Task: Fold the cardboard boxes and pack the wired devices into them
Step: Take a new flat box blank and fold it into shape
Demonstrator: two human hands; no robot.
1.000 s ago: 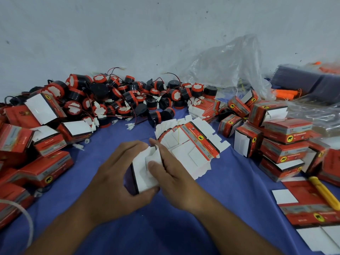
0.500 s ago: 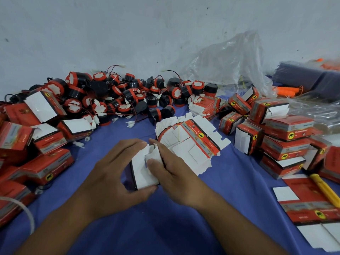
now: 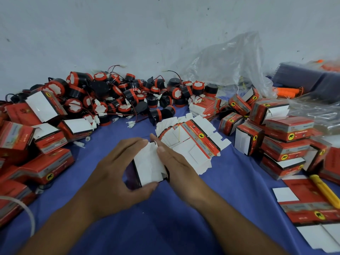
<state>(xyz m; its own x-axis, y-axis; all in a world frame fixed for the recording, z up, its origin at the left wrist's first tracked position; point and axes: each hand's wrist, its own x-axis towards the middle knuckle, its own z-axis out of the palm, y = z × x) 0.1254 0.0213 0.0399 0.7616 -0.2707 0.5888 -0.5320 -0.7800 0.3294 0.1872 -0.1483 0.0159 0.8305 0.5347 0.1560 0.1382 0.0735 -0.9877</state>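
A small cardboard box [image 3: 149, 166], its white flaps toward me, sits between both hands over the blue cloth. My left hand [image 3: 114, 172] grips it, thumb under the near edge and fingers over the far edge. My right hand [image 3: 174, 162] presses on the right flaps, thumb on the white flap. Behind the box lies a fanned stack of flat red-and-white box blanks [image 3: 191, 142]. A heap of black-and-red round wired devices [image 3: 117, 96] lies along the wall.
Folded red boxes [image 3: 42, 137] are piled at the left and more red boxes [image 3: 283, 133] are stacked at the right. A yellow cutter [image 3: 325, 192] lies on flat blanks [image 3: 309, 208] at the right edge. A clear plastic bag [image 3: 226, 65] leans on the wall.
The hands have turned the box slightly and the flaps lie flatter against its end. Both hands stay in the same place on the cloth.
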